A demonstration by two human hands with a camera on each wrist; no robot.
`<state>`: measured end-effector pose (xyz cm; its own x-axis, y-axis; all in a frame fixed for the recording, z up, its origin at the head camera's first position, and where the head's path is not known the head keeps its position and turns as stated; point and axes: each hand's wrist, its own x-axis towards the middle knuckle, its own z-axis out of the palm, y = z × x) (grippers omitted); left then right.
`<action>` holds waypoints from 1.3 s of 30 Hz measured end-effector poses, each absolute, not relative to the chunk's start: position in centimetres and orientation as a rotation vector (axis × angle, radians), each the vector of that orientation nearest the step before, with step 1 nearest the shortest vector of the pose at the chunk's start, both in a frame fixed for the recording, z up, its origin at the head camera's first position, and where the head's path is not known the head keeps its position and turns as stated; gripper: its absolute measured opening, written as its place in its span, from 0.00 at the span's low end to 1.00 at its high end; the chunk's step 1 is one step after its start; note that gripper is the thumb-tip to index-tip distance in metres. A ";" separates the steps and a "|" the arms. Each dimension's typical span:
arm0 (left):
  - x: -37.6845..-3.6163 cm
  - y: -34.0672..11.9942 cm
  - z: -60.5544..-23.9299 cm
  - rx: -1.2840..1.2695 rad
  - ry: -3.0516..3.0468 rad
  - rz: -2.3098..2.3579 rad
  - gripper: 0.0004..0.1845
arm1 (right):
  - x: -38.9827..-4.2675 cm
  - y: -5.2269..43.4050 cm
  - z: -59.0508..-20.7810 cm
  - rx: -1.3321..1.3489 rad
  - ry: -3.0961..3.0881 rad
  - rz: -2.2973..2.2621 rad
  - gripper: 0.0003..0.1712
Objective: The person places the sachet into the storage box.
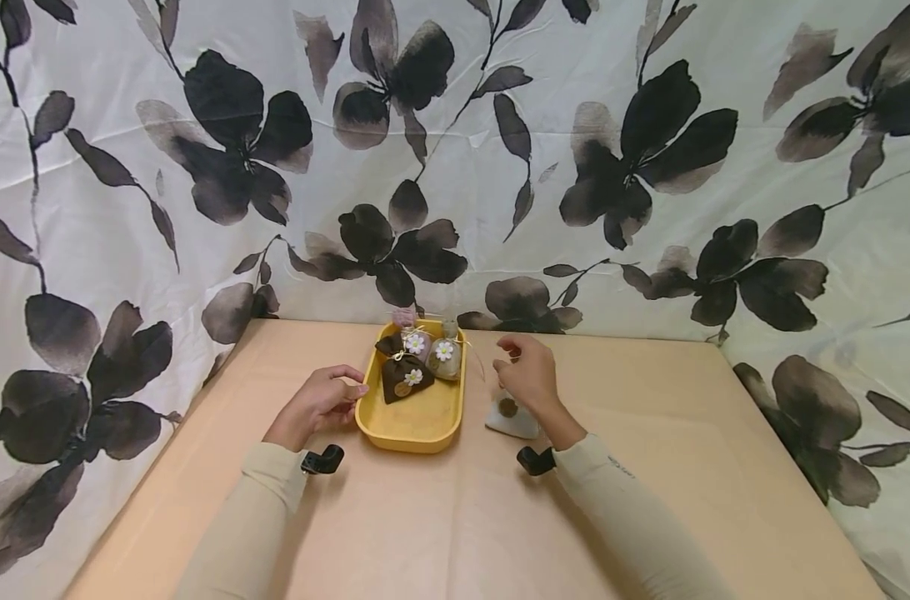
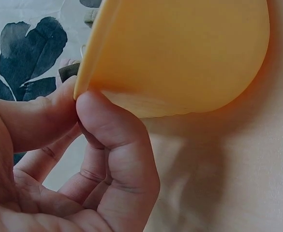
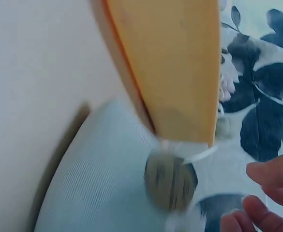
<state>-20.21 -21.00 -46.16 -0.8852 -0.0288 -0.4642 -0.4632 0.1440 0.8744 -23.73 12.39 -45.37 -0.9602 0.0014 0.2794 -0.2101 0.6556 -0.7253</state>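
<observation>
Tray (image 1: pixel 413 425) is yellow and oblong, and there is one only; it lies on the tan surface (image 1: pixel 455 517) near the middle, with its long axis running away from the person toward the flowered cloth (image 1: pixel 620 167) behind. Three small pouches stand in its far half: one dark brown pouch (image 1: pixel 404 375) in front, one pale grey pouch (image 1: pixel 445 358) to its right, and one pinkish pouch (image 1: pixel 413 340) behind — each carries a small white flower. A fourth one, a white pouch (image 1: pixel 509 417) with a round brownish patch, lies outside the tray, on the surface just beside its right edge.

Two hands are in view. The left hand (image 1: pixel 322 400) is at the left rim of the tray; in the left wrist view the thumb and the curled fingers (image 2: pixel 107 130) pinch this rim between them. The right hand (image 1: pixel 528 373) hovers over the white pouch, with fingers (image 3: pixel 272 174) loosely bent and apart, holding nothing.

A dark clip sits at each wrist, two in all. No brand or label can be read; a small dark print on the right sleeve (image 1: pixel 612 483) is too small to tell.
</observation>
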 end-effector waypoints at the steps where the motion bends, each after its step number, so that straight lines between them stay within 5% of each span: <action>1: -20.2 -21.0 -46.1 -0.474 2.092 1.795 0.19 | -23.6 13.1 -45.4 0.160 -2.631 1.206 0.17; 15: -20.7 -20.9 -46.3 -0.478 2.082 1.801 0.18 | -21.1 19.3 -48.1 0.175 -2.830 1.177 0.17; 24: -20.7 -21.0 -45.9 -0.465 2.072 1.805 0.18 | -20.3 19.3 -49.7 0.171 -2.879 1.232 0.30; 39: -20.6 -21.0 -46.0 -0.473 2.058 1.817 0.18 | -21.2 18.4 -50.0 0.198 -2.798 1.404 0.24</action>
<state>-20.56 -20.98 -46.04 -0.8813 -0.0156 -0.4723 -0.4706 0.1201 0.8741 -21.16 18.39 -49.95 -0.9920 -0.1105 0.0610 -0.1150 0.5914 -0.7981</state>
